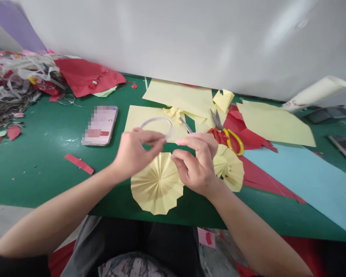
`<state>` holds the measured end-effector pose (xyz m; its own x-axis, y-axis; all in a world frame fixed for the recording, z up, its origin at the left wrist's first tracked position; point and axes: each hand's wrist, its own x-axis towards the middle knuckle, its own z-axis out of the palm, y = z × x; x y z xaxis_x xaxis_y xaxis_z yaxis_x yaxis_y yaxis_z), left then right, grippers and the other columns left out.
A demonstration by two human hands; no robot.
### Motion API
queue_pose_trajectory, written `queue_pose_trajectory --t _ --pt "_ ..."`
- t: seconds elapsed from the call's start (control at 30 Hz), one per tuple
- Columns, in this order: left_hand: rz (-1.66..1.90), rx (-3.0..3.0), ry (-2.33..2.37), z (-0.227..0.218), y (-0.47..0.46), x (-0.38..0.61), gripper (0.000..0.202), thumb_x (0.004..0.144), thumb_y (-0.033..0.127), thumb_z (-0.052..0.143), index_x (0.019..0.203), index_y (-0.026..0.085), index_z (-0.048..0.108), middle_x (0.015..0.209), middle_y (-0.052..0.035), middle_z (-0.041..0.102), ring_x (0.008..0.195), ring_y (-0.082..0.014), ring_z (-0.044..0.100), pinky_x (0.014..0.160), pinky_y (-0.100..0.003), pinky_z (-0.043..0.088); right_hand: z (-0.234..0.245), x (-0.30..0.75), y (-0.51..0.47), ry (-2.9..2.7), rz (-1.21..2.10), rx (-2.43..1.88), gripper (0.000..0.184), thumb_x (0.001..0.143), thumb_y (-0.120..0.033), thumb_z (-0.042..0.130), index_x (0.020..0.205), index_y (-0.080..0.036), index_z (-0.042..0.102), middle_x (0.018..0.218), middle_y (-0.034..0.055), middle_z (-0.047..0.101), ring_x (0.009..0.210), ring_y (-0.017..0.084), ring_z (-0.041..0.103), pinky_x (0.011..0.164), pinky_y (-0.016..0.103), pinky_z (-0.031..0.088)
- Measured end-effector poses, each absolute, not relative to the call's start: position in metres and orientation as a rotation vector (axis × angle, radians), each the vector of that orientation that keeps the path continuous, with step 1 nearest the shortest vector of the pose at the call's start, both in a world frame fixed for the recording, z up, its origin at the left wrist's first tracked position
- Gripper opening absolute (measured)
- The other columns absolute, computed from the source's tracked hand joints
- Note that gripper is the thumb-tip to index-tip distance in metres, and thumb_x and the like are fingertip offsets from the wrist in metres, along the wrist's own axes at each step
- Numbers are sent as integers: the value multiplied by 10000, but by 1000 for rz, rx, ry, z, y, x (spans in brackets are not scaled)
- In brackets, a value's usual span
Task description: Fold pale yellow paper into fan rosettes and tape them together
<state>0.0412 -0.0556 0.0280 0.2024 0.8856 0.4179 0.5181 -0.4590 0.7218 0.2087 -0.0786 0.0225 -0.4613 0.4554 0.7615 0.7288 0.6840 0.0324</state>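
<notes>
My left hand (138,152) pinches a thin clear ring, which looks like a roll of tape (170,129), above the table. Close to it on the right, my right hand (197,163) has its fingers curled; anything between the fingertips is too small to make out. Below both hands lies a pleated yellow paper fan circle (155,188). A second pleated yellow paper circle (233,169) is partly hidden behind my right hand. Scissors (233,141) with yellow and red handles lie just beyond it, blades parted. A silver blade (186,125) shows beyond my fingertips.
A phone (103,127) lies left of my hands, near a red paper strip (79,164). Yellow sheets (175,94), a light blue sheet (300,169) and red paper cover the back and right. Scraps (5,88) heap at far left; a white roll (317,93) leans back right.
</notes>
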Motion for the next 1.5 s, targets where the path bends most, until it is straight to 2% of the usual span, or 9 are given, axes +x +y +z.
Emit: queue_pose_trajectory --t 0.13,0.2,0.37,0.63,0.83,0.93,1.13,1.33,1.5 --pt "1245 1915 1549 26 -38 32 203 786 249 479 846 170 656 812 -28 699 688 -128 622 638 -242 463 23 211 -77 -2088 -313 -953 122 747 -192 571 840 -241 509 1104 56 464 1069 230 452 862 401 431" --pt "1128 2079 1583 21 -33 31 206 790 247 467 844 171 650 811 -41 697 715 -158 630 714 -295 455 24 212 -75 -2071 -127 -1060 311 732 -281 592 1015 -247 466 1172 89 423 1041 235 489 838 421 445" --pt "690 2421 1758 6 -31 33 240 817 236 401 867 178 628 726 -67 680 703 -224 621 882 -499 315 24 214 -74 -2108 547 -1358 641 725 -275 574 1266 -214 236 742 -9 597 686 153 604 671 331 500" --pt "737 2492 1662 8 -34 36 286 834 188 347 788 161 628 909 -91 658 930 -255 573 878 -475 323 25 216 -70 -2108 665 -1410 532 737 -146 521 1223 -223 318 653 -34 629 677 149 633 657 282 494" --pt "555 2066 1144 23 -40 39 276 791 392 477 843 178 642 791 -22 674 706 -134 602 610 -230 440 26 217 -68 -2121 566 -1418 481 746 -141 539 1182 -225 355 667 -41 630 690 139 630 742 317 476" --pt "498 2050 1202 22 -42 39 220 769 302 490 809 153 646 633 -13 651 552 -112 564 491 -209 399 24 218 -66 -2107 436 -1413 447 740 -137 559 1147 -222 394 668 -37 601 673 143 610 751 356 473" --pt "575 2063 1243 19 -42 40 192 751 235 479 771 145 647 604 -16 643 503 -98 534 455 -202 381 27 220 -66 -2023 63 -1160 238 737 -157 574 955 -252 572 1013 53 472 939 180 520 813 405 468" --pt "619 1949 1197 19 -44 43 173 745 257 511 758 148 645 666 -23 656 566 -102 562 477 -194 396 32 216 -72 -2012 721 -904 122 775 -138 540 826 -217 618 822 8 564 792 107 569 708 288 500" --pt "657 1791 1145 18 -43 42 193 758 289 511 783 151 644 719 -32 675 611 -110 596 496 -189 420 32 216 -70 -1922 764 -1103 66 766 -171 556 772 -186 620 753 16 632 742 116 587 689 281 498"
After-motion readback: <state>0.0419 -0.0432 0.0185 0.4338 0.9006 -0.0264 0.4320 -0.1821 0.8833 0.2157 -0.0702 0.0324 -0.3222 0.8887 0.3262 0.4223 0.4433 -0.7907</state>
